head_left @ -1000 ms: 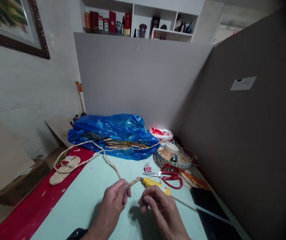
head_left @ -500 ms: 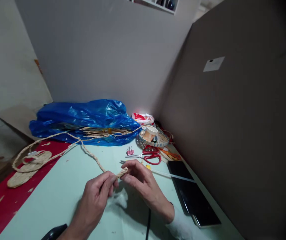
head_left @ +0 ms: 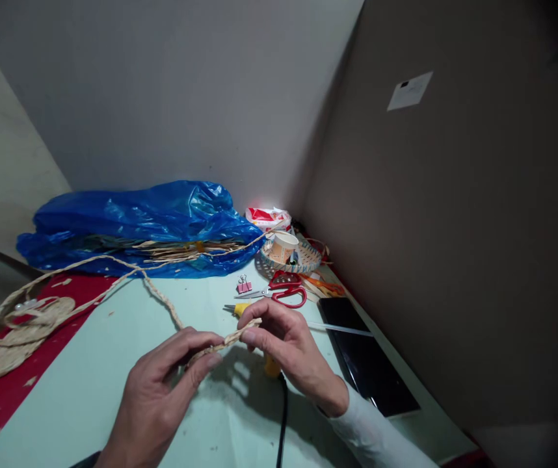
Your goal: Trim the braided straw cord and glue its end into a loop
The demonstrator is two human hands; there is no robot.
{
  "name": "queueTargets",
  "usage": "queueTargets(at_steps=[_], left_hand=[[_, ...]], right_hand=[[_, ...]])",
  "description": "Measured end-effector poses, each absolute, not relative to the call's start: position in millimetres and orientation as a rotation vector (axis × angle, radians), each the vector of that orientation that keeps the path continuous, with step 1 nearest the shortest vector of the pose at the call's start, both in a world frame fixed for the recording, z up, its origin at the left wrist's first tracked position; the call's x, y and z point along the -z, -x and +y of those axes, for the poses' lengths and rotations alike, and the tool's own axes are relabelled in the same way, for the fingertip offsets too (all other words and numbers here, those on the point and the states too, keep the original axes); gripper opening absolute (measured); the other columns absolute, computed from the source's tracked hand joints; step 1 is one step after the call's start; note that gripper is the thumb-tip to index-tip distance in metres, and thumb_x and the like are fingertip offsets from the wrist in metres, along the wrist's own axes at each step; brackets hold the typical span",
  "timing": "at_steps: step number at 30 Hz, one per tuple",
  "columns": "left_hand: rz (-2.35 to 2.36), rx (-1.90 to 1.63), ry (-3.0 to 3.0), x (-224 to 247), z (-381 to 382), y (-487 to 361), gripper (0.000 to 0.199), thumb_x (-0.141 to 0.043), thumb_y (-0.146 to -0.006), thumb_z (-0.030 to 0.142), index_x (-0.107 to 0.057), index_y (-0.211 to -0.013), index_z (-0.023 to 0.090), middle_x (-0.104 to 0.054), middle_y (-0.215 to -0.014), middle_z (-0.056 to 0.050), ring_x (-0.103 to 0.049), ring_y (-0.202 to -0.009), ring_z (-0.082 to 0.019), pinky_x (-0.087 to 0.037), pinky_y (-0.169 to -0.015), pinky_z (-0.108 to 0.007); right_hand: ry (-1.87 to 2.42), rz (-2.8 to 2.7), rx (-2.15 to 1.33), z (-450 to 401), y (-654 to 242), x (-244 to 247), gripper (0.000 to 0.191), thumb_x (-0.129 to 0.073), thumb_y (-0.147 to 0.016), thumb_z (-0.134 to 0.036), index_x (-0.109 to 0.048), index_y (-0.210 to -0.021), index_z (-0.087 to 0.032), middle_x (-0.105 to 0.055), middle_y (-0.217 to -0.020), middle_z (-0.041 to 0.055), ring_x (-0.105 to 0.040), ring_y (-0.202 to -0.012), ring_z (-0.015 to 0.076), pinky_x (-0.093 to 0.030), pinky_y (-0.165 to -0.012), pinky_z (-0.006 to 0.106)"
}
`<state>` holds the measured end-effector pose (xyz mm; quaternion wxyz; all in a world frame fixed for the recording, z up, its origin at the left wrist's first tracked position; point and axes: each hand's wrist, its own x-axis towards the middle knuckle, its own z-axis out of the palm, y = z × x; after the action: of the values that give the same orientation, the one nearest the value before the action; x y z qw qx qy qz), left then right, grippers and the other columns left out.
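Note:
A braided straw cord (head_left: 162, 298) runs from the left side of the table up to my hands. My left hand (head_left: 166, 380) grips it between thumb and fingers. At the cord's end, my right hand (head_left: 291, 348) pinches the tip between thumb and forefinger. Below and behind the right hand lies a yellow hot glue gun (head_left: 272, 366) with a dark nozzle, partly hidden by that hand. A clear glue stick (head_left: 342, 329) reaches out to the right of it. Red-handled scissors (head_left: 283, 290) rest just beyond.
A blue plastic bag (head_left: 132, 211) with straw strips stands at the back. Woven straw soles (head_left: 25, 344) lie on red cloth at the left. A pink binder clip (head_left: 244, 284), a basket (head_left: 311, 257) with a paper cup (head_left: 283, 246), and a black tablet-like slab (head_left: 371, 364) are around.
My right hand has closed on the cord's end, where its fingers were apart before. The left hand has shifted left along the cord. The view has turned slightly right and down.

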<state>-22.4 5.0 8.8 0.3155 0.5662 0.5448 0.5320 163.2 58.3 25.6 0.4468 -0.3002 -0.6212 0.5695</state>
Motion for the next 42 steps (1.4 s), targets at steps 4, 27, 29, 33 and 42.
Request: queueTargets(at_steps=[4, 27, 29, 33, 42], left_hand=[[1.427, -1.5, -1.65, -14, 0, 21, 0.011, -0.071, -0.082, 0.026, -0.075, -0.08, 0.037, -0.071, -0.078, 0.007, -0.063, -0.072, -0.014, -0.044, -0.07, -0.021], [1.444, -1.329, -2.001, -10, -1, 21, 0.01, -0.062, -0.09, 0.019, -0.062, -0.088, 0.029, -0.067, -0.078, 0.008, -0.065, -0.07, -0.009, -0.047, -0.067, -0.016], [1.46, -1.344, -1.88, -11, -1, 20, 0.009, -0.061, -0.091, 0.025, -0.064, -0.084, 0.029, -0.067, -0.077, 0.009, -0.064, -0.071, -0.008, -0.045, -0.069, -0.014], [1.473, -1.387, -1.58, -14, -2, 17, 0.009, -0.064, -0.087, 0.033, -0.068, -0.079, 0.032, -0.067, -0.075, 0.011, -0.062, -0.068, -0.007, -0.042, -0.068, -0.011], [1.574, -1.26, -1.561, -14, 6, 24, 0.012, -0.068, -0.081, 0.041, -0.074, -0.076, 0.032, -0.073, -0.077, 0.009, -0.065, -0.066, -0.009, -0.046, -0.065, -0.01]], right_hand=[[0.664, -1.608, -1.33, 55, -163, -28, 0.004, -0.071, -0.086, -0.024, -0.071, -0.085, -0.02, -0.064, -0.08, -0.0006, -0.056, -0.072, 0.0135, -0.044, -0.069, 0.025], [0.643, -1.536, -1.184, 45, -152, -18, 0.023, -0.078, -0.08, -0.017, -0.062, -0.096, -0.021, -0.068, -0.085, -0.001, -0.067, -0.075, 0.012, -0.053, -0.071, 0.022], [0.658, -1.505, -1.171, 47, -154, -19, 0.025, -0.078, -0.08, -0.016, -0.06, -0.096, -0.022, -0.068, -0.084, -0.0025, -0.067, -0.075, 0.0105, -0.053, -0.071, 0.02], [0.677, -1.465, -1.157, 53, -159, -22, 0.027, -0.078, -0.08, -0.015, -0.058, -0.096, -0.022, -0.07, -0.085, -0.0026, -0.067, -0.076, 0.01, -0.053, -0.073, 0.02], [0.668, -1.507, -1.023, 54, -160, -20, 0.028, -0.077, -0.08, -0.014, -0.057, -0.098, -0.022, -0.068, -0.085, -0.0027, -0.066, -0.075, 0.0098, -0.053, -0.07, 0.019]])
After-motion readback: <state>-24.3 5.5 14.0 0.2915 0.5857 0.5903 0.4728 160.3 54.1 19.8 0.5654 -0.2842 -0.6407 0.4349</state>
